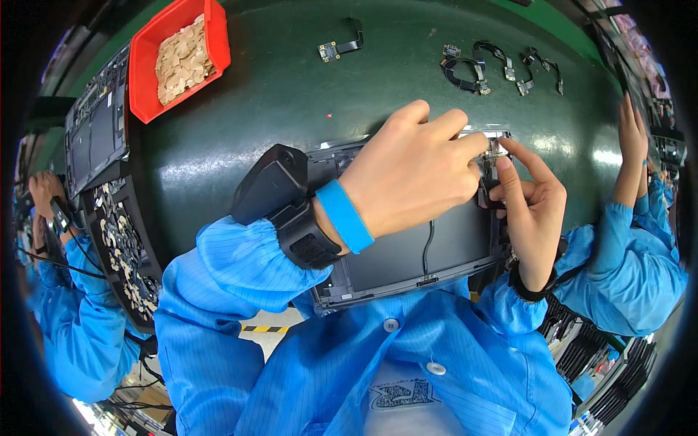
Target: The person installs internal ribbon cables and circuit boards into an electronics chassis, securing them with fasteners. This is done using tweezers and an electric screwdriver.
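Note:
A dark laptop case [465, 243], shallow and open, lies in front of me with a black cable across its middle. My left hand [418, 167] reaches over it to the far right corner, back up, fingers curled, their tips mostly hidden. Beside it my right hand [534, 211] comes in from the right, thumb and index finger closed on a small circuit board [496, 154] with a shiny metal part and a dark ribbon. The board sits at the case's corner; I cannot tell whether it is fixed. Whatever the left fingertips grip is out of sight.
Several small boards with black ribbon cables [480, 69] lie at the far right, and another board [329, 51] at the far middle. A red bin [142, 80] of tan pieces, another laptop case [102, 123] and a black tray [138, 218] stand left. Co-workers sit on both sides.

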The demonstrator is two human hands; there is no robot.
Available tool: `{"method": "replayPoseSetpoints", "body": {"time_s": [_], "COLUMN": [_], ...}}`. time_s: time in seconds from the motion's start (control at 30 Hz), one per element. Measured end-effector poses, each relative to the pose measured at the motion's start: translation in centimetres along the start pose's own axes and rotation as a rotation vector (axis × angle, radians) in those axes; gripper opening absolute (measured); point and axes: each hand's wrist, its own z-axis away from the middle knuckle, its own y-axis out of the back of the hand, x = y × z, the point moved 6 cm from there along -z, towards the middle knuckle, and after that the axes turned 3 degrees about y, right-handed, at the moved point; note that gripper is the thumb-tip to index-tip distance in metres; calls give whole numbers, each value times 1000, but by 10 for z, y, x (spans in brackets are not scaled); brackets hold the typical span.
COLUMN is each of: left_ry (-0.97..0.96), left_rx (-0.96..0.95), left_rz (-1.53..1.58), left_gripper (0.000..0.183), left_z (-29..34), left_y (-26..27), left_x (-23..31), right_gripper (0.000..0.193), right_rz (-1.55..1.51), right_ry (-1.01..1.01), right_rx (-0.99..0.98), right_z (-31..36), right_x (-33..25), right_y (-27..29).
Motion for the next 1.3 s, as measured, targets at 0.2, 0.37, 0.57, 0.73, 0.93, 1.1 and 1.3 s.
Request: {"method": "replayPoseSetpoints", "body": {"time_s": [0.2, 0.37, 0.57, 0.73, 0.93, 1.1, 1.3], "left_ry": [15, 24, 56, 94, -82, -162, -134], "left_rx": [11, -69, -91, -126, -157, -218, -184], "left_rz": [56, 81, 292, 533, 372, 190, 250], "left_gripper": [19, 28, 26, 24, 20, 20, 21], "left_z": [0, -6, -20, -21, -29, -37, -38], "left_y": [2, 9, 13, -13, -6, -4, -6], "left_x": [-6, -2, 23, 32, 43, 51, 49], "right_gripper": [25, 20, 18, 25, 29, 26, 24], "right_rz": [-87, -146, -515, -751, -701, -733, -755], "right_ry": [-96, -5, -38, -79, -36, -20, -37], "right_rx": [-105, -10, -159, -259, -95, -104, -100], "right_z": [11, 8, 5, -1, -10, -10, -11], "right_x": [-6, 2, 30, 43, 79, 93, 93], "right_y": [10, 25, 26, 22, 46, 45, 45]}}
